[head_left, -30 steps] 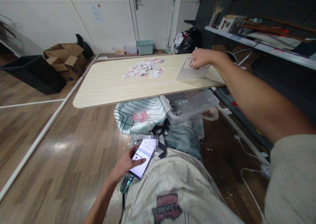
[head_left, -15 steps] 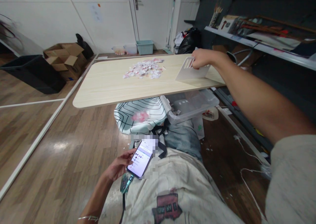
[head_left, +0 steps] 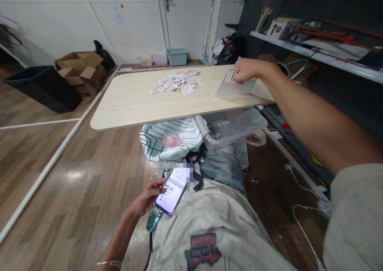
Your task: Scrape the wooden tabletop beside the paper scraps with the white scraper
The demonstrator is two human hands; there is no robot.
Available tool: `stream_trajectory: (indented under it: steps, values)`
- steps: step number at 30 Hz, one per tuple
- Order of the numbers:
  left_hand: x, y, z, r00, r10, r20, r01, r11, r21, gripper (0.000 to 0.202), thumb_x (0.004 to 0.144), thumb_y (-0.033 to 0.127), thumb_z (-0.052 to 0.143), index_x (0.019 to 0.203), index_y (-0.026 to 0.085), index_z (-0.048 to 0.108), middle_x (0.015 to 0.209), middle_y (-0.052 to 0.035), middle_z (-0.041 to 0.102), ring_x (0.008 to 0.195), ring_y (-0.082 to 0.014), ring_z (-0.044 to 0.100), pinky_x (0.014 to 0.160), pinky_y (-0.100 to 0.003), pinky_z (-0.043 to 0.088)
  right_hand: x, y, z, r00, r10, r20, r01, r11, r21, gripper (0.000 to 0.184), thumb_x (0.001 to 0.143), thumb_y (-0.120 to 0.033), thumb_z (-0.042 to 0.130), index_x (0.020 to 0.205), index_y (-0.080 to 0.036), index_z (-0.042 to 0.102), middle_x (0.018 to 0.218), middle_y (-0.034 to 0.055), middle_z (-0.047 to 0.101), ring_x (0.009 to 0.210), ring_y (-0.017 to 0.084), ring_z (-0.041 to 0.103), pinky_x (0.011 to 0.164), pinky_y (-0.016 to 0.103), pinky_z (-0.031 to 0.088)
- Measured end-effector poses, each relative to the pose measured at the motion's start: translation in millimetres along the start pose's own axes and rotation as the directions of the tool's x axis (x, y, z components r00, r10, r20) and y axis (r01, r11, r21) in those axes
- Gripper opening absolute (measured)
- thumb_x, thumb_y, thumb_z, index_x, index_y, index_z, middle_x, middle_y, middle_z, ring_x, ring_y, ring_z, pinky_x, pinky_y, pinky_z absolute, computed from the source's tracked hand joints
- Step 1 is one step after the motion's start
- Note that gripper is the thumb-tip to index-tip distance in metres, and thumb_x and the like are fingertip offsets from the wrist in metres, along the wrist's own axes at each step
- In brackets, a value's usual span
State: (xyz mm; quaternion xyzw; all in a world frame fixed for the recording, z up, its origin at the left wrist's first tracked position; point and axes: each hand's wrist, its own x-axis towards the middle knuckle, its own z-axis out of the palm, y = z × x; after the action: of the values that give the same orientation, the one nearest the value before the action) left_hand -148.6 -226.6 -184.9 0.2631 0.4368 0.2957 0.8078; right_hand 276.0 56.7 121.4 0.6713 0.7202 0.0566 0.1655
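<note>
My left hand [head_left: 149,196] holds a smartphone [head_left: 172,192] near my lap, thumb over its lit screen. A teal-ended cable [head_left: 156,221] is plugged into the phone's lower end. At the right of the pale wooden tabletop [head_left: 125,103], my right hand [head_left: 243,71] is closed around the slotted top of a flat white scraper-like plate [head_left: 231,87], whose lower edge is at the board. A pile of small torn paper pieces [head_left: 176,83] lies left of that plate, apart from it.
Under the tabletop's near edge are a clear plastic bin [head_left: 236,129] and a striped fabric cover [head_left: 155,145] with a pink patch. A black trash bin [head_left: 44,89] and cardboard boxes [head_left: 79,69] stand left. A loaded shelf [head_left: 317,55] runs along the right; a white cable [head_left: 305,233] lies on the floor.
My left thumb has shifted up the phone screen. The view has moved slightly; my right hand and the white plate stay in place on the tabletop.
</note>
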Motion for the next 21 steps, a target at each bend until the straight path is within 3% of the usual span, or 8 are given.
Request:
stream_trajectory:
  steps: [9, 15, 18, 21]
  values:
    - [-0.9, -0.9, -3.2, 1.000, -0.004, 0.024, 0.005, 1.000, -0.021, 0.059, 0.062, 0.019, 0.101, 0.119, 0.017, 0.089, 0.113, -0.0134, 0.088, 0.086, -0.0251, 0.081, 0.076, -0.030, 0.060, 1.2, 0.8, 1.3, 1.000, 0.001, -0.015, 0.000, 0.998, 0.055, 0.048, 0.080, -0.008, 0.069, 0.125, 0.007, 0.078, 0.121, 0.0241, 0.078, 0.102, 0.028, 0.074, 0.081, 0.032, 0.051]
    - [-5.9, 7.0, 5.5, 0.999, -0.002, -0.032, 0.002, 1.000, 0.012, 0.057, 0.061, 0.037, 0.106, 0.112, 0.017, 0.089, 0.105, -0.0105, 0.086, 0.087, -0.0235, 0.079, 0.078, -0.029, 0.059, 0.0, -1.5, 1.0, 1.000, 0.024, -0.009, -0.024, 1.000, 0.012, 0.043, 0.086, -0.008, 0.067, 0.125, 0.009, 0.077, 0.120, 0.0268, 0.079, 0.102, 0.024, 0.074, 0.078, 0.029, 0.047]
    - [-7.8, 14.9, 19.4, 0.999, 0.029, -0.027, -0.024, 0.984, 0.178, 0.060, 0.065, 0.043, 0.104, 0.115, 0.016, 0.084, 0.109, -0.0096, 0.084, 0.087, -0.0224, 0.076, 0.075, -0.028, 0.057, -1.9, -2.9, 0.2, 1.000, 0.015, -0.017, -0.014, 1.000, 0.025, 0.041, 0.088, -0.005, 0.065, 0.124, 0.010, 0.078, 0.121, 0.0295, 0.078, 0.105, 0.026, 0.076, 0.078, 0.029, 0.045]
    - [-5.5, 23.0, 34.8, 0.994, 0.073, -0.077, -0.033, 0.901, 0.432, 0.057, 0.067, 0.049, 0.101, 0.107, 0.015, 0.078, 0.101, -0.0073, 0.081, 0.080, -0.0212, 0.071, 0.066, -0.028, 0.053, -2.7, -4.0, 0.0, 0.999, 0.014, -0.033, -0.013, 0.999, 0.038, 0.037, 0.088, -0.002, 0.066, 0.121, 0.011, 0.078, 0.119, 0.0312, 0.078, 0.107, 0.027, 0.077, 0.076, 0.028, 0.043]
